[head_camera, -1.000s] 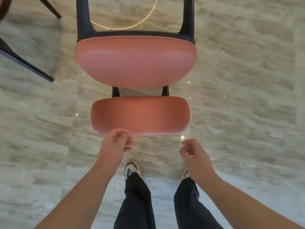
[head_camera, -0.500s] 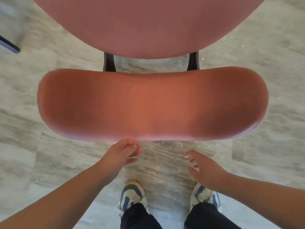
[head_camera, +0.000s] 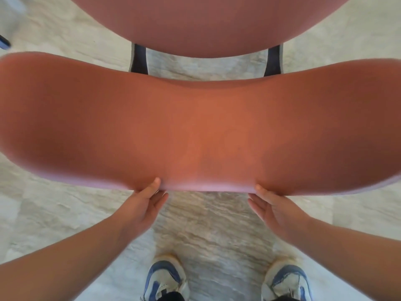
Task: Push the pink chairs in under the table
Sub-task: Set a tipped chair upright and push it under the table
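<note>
The chair backrest (head_camera: pixel 199 135) spans the middle; the seat (head_camera: pixel 208 22) lies beyond at 12 o'clock. The left hand (head_camera: pixel 141 205) touches its near edge at 7 o'clock, the right hand (head_camera: pixel 275 209) at 5. Two shoes (head_camera: pixel 165 279) stand below.

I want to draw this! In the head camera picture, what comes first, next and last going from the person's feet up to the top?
Shoes → left hand and right hand side by side → pink backrest → dark chair posts → pink seat.

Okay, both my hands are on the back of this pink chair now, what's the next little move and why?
Probably a gentle, even push forward. Your left hand and right hand both pinch the near edge of the pink padded curved backrest, thumbs on top, fairly evenly spaced, so it should slide straight over the marble-look floor.
</note>
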Action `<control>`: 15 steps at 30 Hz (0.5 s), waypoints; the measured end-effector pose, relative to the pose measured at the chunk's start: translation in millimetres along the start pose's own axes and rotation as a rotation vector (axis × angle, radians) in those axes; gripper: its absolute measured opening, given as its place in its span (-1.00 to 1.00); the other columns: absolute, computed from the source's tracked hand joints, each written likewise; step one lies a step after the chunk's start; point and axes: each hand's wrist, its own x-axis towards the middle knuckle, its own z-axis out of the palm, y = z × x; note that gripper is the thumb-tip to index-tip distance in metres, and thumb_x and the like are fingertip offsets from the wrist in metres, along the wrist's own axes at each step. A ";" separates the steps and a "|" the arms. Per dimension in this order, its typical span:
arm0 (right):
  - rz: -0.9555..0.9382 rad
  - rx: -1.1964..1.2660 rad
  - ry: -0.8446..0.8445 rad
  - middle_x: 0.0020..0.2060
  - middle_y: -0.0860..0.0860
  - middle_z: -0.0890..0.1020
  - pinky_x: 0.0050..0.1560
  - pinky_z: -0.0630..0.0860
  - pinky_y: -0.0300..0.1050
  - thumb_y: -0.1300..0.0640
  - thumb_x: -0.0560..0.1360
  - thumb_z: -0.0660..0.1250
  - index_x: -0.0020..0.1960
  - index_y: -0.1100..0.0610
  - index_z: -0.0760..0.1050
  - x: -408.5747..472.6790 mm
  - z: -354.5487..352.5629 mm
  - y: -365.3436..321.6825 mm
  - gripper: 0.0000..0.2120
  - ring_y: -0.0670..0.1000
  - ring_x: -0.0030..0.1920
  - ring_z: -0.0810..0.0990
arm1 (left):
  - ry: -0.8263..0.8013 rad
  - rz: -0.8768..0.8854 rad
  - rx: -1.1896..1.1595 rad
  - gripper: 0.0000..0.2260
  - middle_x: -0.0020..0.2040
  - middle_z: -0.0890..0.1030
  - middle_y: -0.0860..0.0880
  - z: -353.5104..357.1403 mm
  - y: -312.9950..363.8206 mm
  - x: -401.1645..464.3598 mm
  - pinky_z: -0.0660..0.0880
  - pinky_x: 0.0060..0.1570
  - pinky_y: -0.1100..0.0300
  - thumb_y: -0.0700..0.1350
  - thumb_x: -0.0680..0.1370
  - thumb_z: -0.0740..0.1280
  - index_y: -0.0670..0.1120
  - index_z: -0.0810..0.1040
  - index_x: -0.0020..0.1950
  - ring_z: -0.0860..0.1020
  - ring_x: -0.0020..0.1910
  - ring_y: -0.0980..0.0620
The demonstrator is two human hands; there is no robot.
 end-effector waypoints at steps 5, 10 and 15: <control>-0.027 0.014 0.024 0.22 -0.03 0.71 0.37 0.48 0.01 0.25 0.37 0.52 0.35 0.10 0.51 1.2 0.8 -1.9 -0.45 -0.03 0.22 0.69 | 0.075 0.019 -0.036 -0.81 0.08 0.76 0.01 8.9 3.9 1.9 0.55 0.18 0.04 -0.23 0.59 0.41 -0.06 0.59 0.18 0.73 0.01 0.08; -0.039 0.001 0.064 0.22 -0.02 0.69 0.42 0.45 0.00 0.25 0.48 0.48 0.27 0.06 0.51 -30.4 12.7 -16.7 -0.61 -0.01 0.27 0.62 | 0.100 0.015 0.010 -0.85 0.00 0.76 0.01 18.5 23.6 -30.0 0.57 0.14 0.04 -0.22 0.59 0.43 -0.06 0.60 0.14 0.70 0.02 0.05; -0.064 -0.084 0.103 0.27 -0.02 0.64 0.28 0.54 -0.08 0.14 0.37 0.54 0.26 0.03 0.47 -97.7 44.7 -60.2 -0.51 0.01 0.26 0.62 | 0.102 0.019 0.077 -0.85 -0.16 0.78 0.05 39.5 71.1 -96.0 0.66 -0.10 0.14 -0.18 0.58 0.45 -0.06 0.59 0.13 0.75 -0.18 0.11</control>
